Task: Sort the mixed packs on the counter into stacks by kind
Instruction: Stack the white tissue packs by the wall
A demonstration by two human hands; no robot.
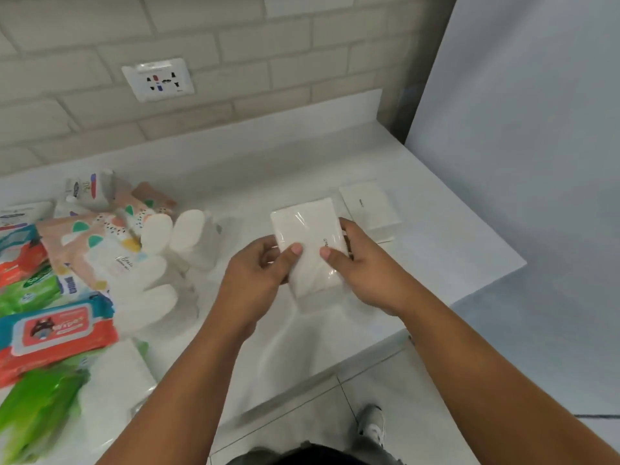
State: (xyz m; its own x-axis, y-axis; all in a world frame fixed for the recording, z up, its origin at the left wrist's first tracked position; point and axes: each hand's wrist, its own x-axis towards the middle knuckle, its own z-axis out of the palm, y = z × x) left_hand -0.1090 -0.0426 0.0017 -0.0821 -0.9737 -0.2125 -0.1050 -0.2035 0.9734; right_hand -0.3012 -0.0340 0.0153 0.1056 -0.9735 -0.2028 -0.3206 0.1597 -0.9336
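Green pack [37, 407]: lies at the front left of the counter [453, 250], near the front edge.
Red pack [57, 333]: lies just behind the green pack, with a blue rim and a lid on top.
Pink packs [97, 243]: lie in a messy pile further back on the left side, with spots and green shapes on them.
White pads [147, 286]: lie in clear wrap, right beside the pink packs.
Left hand [255, 273]: grips the left side of the white pack, thumb on top, fingers curled under.
White pack [310, 243]: is held in both hands over the middle of the counter, in shiny clear wrap.
Right hand [365, 266]: grips the right side of the white pack, thumb on top, fingers curled round the edge.
White stack [369, 206]: sits flat near the right edge of the counter, just behind the right hand.
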